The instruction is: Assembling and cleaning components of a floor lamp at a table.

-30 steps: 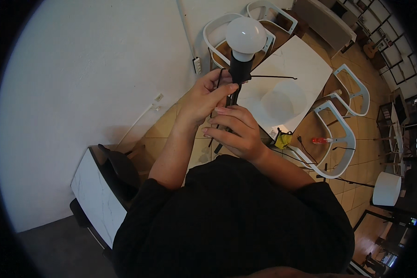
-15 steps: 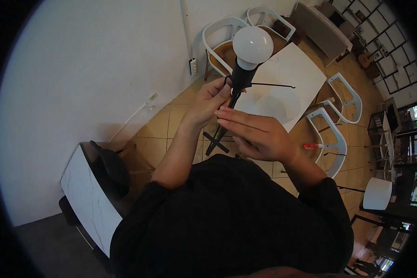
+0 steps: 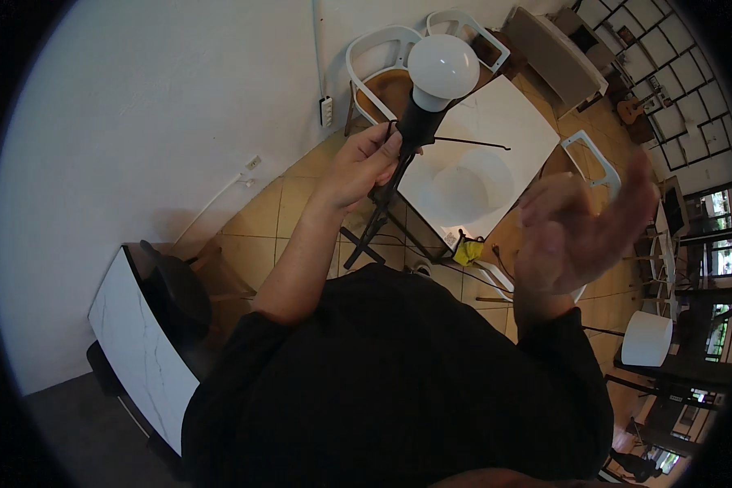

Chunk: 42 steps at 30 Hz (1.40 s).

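Note:
My left hand (image 3: pixel 368 165) grips a black floor lamp (image 3: pixel 419 122) by its stem, just beneath the socket. A large white light bulb (image 3: pixel 443 67) sits in that socket. From the grip the stem runs down toward a cross-shaped black foot (image 3: pixel 361 249) near the floor. A thin black rod (image 3: pixel 472 143) sticks out sideways below the socket. My right hand (image 3: pixel 565 236) is raised off to the right, apart from the lamp, its fingers spread and blurred by motion. Nothing shows in it. Beyond the lamp, a white drum lampshade (image 3: pixel 473 191) rests on the table.
The white table (image 3: pixel 512 114) has white-framed chairs (image 3: pixel 376 45) around it. A yellow-and-black item (image 3: pixel 467 250) lies near its close corner. Another lamp with a white shade (image 3: pixel 647 338) stands right. A marble-topped table (image 3: pixel 146 342) is at left; a power strip (image 3: pixel 326 112) hangs on the wall.
My right hand has left the lamp stem and swung to the right, opening up. My left hand keeps its hold. The view has shifted slightly, and the yellow-and-black item now shows.

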Each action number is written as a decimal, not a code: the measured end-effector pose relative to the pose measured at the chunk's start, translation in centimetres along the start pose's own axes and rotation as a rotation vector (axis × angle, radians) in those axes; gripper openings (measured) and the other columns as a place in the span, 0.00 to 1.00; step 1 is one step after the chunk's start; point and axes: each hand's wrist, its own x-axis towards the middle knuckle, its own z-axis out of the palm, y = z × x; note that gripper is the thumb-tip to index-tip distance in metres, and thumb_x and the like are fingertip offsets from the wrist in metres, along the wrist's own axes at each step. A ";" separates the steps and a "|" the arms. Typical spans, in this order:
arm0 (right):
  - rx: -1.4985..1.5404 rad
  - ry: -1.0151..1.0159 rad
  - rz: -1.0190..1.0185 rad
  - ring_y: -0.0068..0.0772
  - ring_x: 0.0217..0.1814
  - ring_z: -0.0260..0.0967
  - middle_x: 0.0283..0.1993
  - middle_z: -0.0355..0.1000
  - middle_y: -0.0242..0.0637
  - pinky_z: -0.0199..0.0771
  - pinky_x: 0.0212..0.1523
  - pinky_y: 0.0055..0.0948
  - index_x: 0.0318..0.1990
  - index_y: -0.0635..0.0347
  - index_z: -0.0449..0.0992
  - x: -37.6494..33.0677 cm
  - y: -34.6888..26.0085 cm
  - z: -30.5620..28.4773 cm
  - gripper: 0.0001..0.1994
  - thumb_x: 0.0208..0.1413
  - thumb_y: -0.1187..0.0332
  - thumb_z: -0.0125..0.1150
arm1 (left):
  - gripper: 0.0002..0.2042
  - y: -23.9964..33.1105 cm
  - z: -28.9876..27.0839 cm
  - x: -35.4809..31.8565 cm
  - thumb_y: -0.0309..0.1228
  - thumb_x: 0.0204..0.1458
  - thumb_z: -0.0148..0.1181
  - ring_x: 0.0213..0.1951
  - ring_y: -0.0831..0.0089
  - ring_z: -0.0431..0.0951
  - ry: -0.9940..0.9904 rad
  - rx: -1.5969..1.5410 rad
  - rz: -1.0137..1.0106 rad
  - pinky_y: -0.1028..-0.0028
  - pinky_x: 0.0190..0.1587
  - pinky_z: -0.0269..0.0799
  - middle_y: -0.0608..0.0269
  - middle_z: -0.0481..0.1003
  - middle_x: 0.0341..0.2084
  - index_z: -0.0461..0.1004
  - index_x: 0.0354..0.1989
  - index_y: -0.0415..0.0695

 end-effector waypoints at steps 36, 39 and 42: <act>-0.405 -0.621 0.059 0.35 0.36 0.76 0.68 0.62 0.40 0.79 0.32 0.28 0.67 0.53 0.63 -0.6 -1.5 5.3 0.35 0.47 0.75 0.63 | 0.16 0.6 2.0 0.9 0.41 0.66 0.50 0.27 0.88 0.68 0.006 0.000 -0.035 0.87 0.29 0.63 0.69 0.76 0.35 0.72 0.51 0.42; -0.373 -0.738 -0.028 0.33 0.33 0.76 0.69 0.61 0.42 0.78 0.31 0.25 0.69 0.55 0.59 2.0 -3.3 2.5 0.38 0.46 0.75 0.64 | 0.17 0.2 1.5 0.4 0.41 0.68 0.46 0.34 0.87 0.72 -0.063 -0.069 -0.025 0.84 0.37 0.69 0.70 0.77 0.35 0.73 0.50 0.40; -0.223 -0.455 -0.097 0.34 0.34 0.77 0.67 0.62 0.48 0.78 0.31 0.26 0.67 0.60 0.60 3.0 -4.0 1.6 0.38 0.45 0.73 0.66 | 0.17 -0.5 0.7 0.4 0.41 0.68 0.46 0.35 0.86 0.72 0.012 -0.046 0.011 0.82 0.40 0.70 0.68 0.77 0.36 0.72 0.51 0.40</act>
